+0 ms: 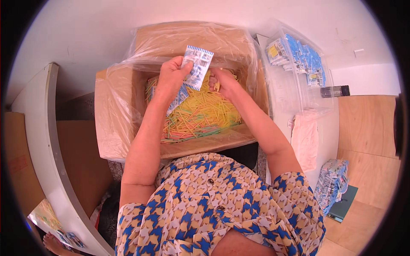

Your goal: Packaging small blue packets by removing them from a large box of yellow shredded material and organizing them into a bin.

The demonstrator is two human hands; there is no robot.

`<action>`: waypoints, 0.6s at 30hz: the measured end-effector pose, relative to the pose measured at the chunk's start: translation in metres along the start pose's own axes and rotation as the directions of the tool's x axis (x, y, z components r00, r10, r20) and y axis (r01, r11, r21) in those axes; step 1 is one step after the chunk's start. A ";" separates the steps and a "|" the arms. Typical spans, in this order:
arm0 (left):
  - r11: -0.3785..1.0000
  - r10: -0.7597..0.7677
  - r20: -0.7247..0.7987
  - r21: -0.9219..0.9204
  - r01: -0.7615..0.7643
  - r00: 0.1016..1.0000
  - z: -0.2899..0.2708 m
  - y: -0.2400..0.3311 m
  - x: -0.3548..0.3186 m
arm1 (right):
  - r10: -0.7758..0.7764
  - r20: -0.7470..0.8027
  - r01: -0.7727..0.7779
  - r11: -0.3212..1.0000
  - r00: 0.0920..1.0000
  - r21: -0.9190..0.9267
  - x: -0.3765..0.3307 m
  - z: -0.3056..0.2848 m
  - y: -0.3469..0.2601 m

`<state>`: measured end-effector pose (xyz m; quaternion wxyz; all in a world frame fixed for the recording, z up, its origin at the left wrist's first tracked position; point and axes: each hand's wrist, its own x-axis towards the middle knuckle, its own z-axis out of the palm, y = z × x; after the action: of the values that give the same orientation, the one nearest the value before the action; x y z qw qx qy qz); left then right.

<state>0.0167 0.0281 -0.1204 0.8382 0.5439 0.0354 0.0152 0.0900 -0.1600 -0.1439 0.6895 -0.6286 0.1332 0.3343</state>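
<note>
My left hand (pixel 171 76) pinches a small white packet (pixel 200 64) with blue striped ends, holding it up over the box. Beside it, my right hand (pixel 224 83) is closed round a few thin yellow sticks (pixel 218 86). Both hands are above a cardboard box (pixel 112 113) lined with clear plastic. Inside lies a deep heap of thin sticks (pixel 203 117), mostly yellow, with pink and green ones toward the near side. More blue-and-white packets (pixel 177 100) rest on the heap, below my left hand and partly hidden by my left forearm.
On the right, a clear plastic bin (pixel 294 85) contains several blue-striped packets. Near it are a dark cylinder (pixel 335 91) and a pink cloth (pixel 305 138). A bundle of packets (pixel 333 181) sits lower right. A white panel (pixel 42 128) stands left; another person's hand (pixel 53 243) shows lower left.
</note>
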 end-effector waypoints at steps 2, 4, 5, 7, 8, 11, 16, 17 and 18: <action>0.999 -0.030 0.061 0.036 0.027 0.998 0.001 -0.003 0.001 | -0.026 0.023 0.024 0.996 0.999 0.087 -0.029 0.001 -0.008; 0.996 -0.059 0.119 0.075 0.050 0.991 0.004 -0.004 0.000 | -0.205 -0.099 0.208 0.978 0.974 0.018 -0.044 -0.007 -0.011; 0.996 -0.079 0.138 0.054 0.072 0.987 0.006 -0.004 -0.001 | -0.212 -0.108 0.215 0.976 0.971 0.018 -0.051 -0.010 -0.013; 0.995 -0.097 0.164 0.035 0.092 0.982 0.009 -0.006 -0.004 | -0.280 -0.195 0.255 0.956 0.940 -0.142 -0.063 -0.015 -0.018; 0.992 -0.116 0.182 0.080 0.102 0.976 0.009 -0.008 -0.005 | -0.284 -0.200 0.260 0.956 0.938 -0.139 -0.067 -0.015 -0.020; 0.987 -0.088 0.228 0.150 0.054 0.970 0.008 -0.018 -0.007 | -0.351 -0.213 0.346 0.936 0.912 -0.062 -0.081 -0.012 -0.027; 0.978 0.022 0.202 0.198 -0.063 0.979 0.010 -0.027 -0.013 | -0.565 -0.207 0.551 0.825 0.798 -0.128 -0.103 0.002 -0.039; 0.984 0.035 0.202 0.164 -0.069 0.979 0.012 -0.026 -0.013 | -0.566 -0.208 0.553 0.824 0.798 -0.124 -0.104 0.005 -0.041; 0.989 0.048 0.202 0.128 -0.075 0.978 0.013 -0.026 -0.013 | -0.599 -0.175 0.579 0.800 0.781 -0.157 -0.105 0.007 -0.041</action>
<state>0.0040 0.0045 -0.1378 0.7979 0.5992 -0.0642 -0.0156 0.0361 -0.1836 -0.0469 0.7103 -0.7028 -0.0118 0.0375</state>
